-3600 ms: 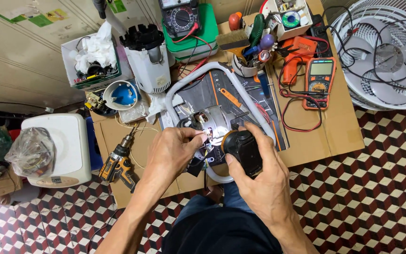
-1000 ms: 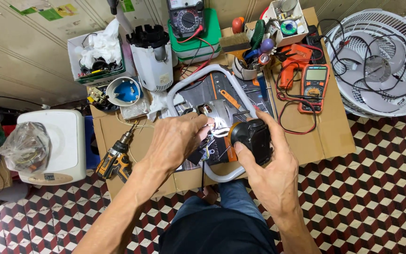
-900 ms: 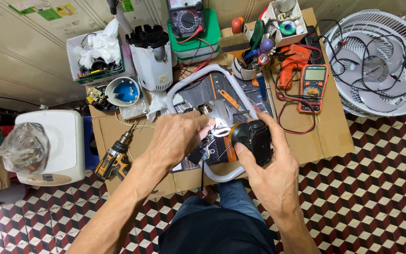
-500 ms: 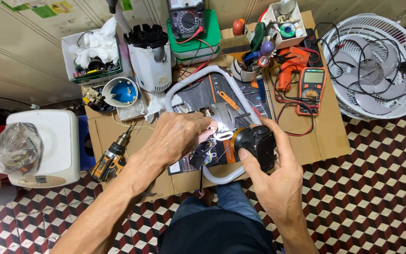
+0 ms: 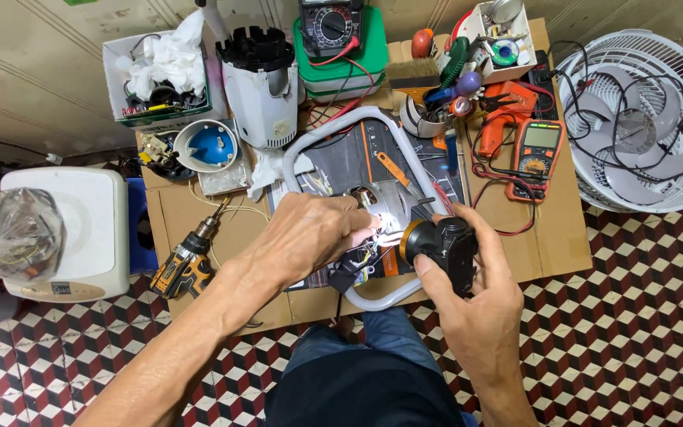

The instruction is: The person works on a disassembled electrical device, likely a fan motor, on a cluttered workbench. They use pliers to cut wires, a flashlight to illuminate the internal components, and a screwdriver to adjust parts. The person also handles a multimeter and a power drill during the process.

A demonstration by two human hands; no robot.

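My right hand (image 5: 472, 316) grips a black lamp (image 5: 443, 245) with an orange ring, which throws bright light leftward. The beam falls on a round metal part (image 5: 377, 207) with thin wires, lying inside a white tubular loop frame (image 5: 307, 146) on the cardboard-topped table (image 5: 551, 245). My left hand (image 5: 306, 237) lies over that part from the left, its fingertips closed on it at the lit spot. Glare hides the exact pinch. An orange-handled screwdriver (image 5: 394, 168) lies just beyond the part.
A yellow cordless drill (image 5: 187, 265) lies at the table's left. An orange multimeter (image 5: 537, 150), an orange tool (image 5: 503, 111) and cluttered bins are at the back. A white blender base (image 5: 261, 87) and a blue bowl (image 5: 209, 146) stand behind. There is a fan grille (image 5: 642, 119) to the right and a white appliance (image 5: 65, 229) to the left.
My right hand has shifted the lamp slightly right and down. The left hand has stayed on the lit part. The view has tilted a little.
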